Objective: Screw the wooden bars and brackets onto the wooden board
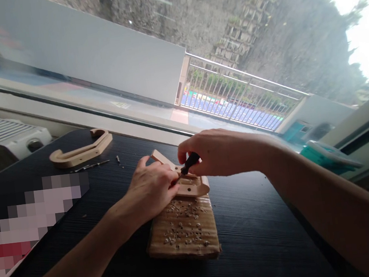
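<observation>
A screwdriver (191, 161) with a black handle is gripped in my right hand (206, 154), its shaft slanting down toward a pale wooden piece with screw holes (193, 190). My left hand (152, 182) is closed on the left side of that wooden piece, pressing it down. The tip of the tool is hidden by my left fingers. Under the wood lies a brown corrugated cardboard block (184, 229), its top pitted with holes and littered with small shavings.
On the black table (249, 238), a second curved wooden piece (82, 152) lies at the back left. Near it are several thin metal bits (91, 166) and a small screw-like part (118, 159). A window frame (136, 128) borders the table's far edge, and a teal-lidded container (326, 158) stands at right.
</observation>
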`<state>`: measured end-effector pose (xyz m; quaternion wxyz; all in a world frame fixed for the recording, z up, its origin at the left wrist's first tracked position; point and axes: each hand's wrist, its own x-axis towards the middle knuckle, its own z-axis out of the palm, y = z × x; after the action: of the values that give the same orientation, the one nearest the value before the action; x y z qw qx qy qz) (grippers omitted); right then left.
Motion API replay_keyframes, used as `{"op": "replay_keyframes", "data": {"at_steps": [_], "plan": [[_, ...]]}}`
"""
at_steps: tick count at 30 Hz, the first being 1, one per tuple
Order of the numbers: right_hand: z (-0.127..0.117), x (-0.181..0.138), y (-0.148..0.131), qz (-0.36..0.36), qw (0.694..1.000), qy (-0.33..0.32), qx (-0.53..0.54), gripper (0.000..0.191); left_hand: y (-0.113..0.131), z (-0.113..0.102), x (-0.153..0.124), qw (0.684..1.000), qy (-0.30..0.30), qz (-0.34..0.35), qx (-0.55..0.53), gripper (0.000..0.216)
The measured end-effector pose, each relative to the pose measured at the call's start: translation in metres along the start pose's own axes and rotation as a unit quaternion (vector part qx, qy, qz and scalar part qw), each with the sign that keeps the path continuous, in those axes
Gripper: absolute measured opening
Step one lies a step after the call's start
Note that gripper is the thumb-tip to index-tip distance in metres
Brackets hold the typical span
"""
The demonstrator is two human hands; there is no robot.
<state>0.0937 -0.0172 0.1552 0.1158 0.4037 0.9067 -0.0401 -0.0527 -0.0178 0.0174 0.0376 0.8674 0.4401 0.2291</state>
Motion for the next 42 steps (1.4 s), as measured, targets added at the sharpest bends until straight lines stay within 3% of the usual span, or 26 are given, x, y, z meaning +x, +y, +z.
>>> {"op": "replay_keyframes", "data": {"at_steps": [5, 13, 17, 20, 23, 30, 35, 39, 42], "plan": [[0.004, 0.005, -0.005, -0.03, 0.999, 0.015, -0.023, 0.018, 0.001, -0.001, 0.001, 1.0, -0.012, -0.01, 0.007, 0.019], [0.007, 0.009, -0.002, 0.034, 0.999, 0.007, -0.02, 0.021, 0.001, -0.001, 0.001, 1.0, -0.018, -0.008, 0.016, 0.018], [0.0, 0.005, 0.005, 0.018, 1.0, -0.01, 0.014, 0.027, 0.001, 0.0, 0.0, 1.0, -0.009, -0.006, 0.011, 0.02], [0.001, 0.006, 0.006, -0.014, 0.999, 0.004, 0.032, 0.019, 0.002, 0.0, 0.0, 1.0, -0.005, -0.005, 0.008, 0.02], [0.008, 0.012, 0.006, -0.023, 0.999, 0.034, 0.035, 0.013, 0.002, -0.001, 0.001, 1.0, -0.006, -0.008, 0.01, 0.018], [0.029, 0.02, 0.011, 0.037, 0.984, 0.159, 0.065, 0.019, 0.001, -0.001, 0.001, 1.0, 0.001, -0.017, 0.005, 0.015], [0.052, 0.014, 0.01, 0.037, 0.948, 0.25, 0.193, 0.017, 0.003, -0.002, 0.003, 0.999, -0.017, -0.033, 0.009, 0.014], [0.071, 0.013, 0.016, 0.012, 0.921, 0.285, 0.265, 0.016, 0.006, -0.003, 0.006, 0.999, -0.025, -0.044, 0.01, 0.014], [0.075, 0.014, 0.02, -0.003, 0.911, 0.304, 0.277, 0.026, 0.008, -0.002, 0.008, 0.998, -0.036, -0.049, 0.016, 0.014]]}}
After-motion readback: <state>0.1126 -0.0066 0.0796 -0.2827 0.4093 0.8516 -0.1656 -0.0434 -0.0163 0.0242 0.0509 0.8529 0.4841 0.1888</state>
